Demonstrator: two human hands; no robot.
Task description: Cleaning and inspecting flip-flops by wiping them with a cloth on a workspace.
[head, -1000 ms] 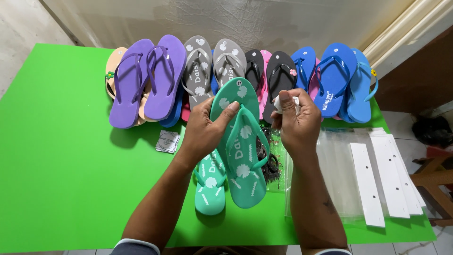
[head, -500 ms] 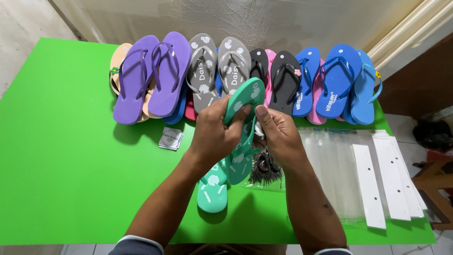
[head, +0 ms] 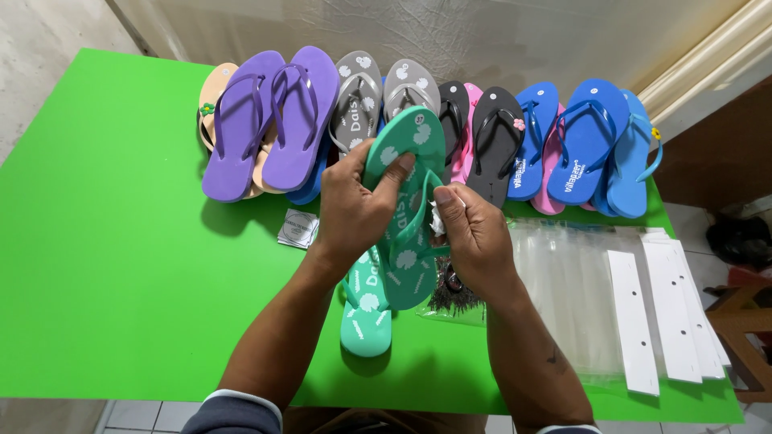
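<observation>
Head view: the left hand grips the teal sandal by its edge, tilted up over the green table; the right hand pinches a small white tag at its strap. The sandal looks light, bendy foam, best held by sole edge or strap.

A green table carries a row of flip-flops, clear bags and white card strips

Dark grey sleeves, white cuffs
</observation>
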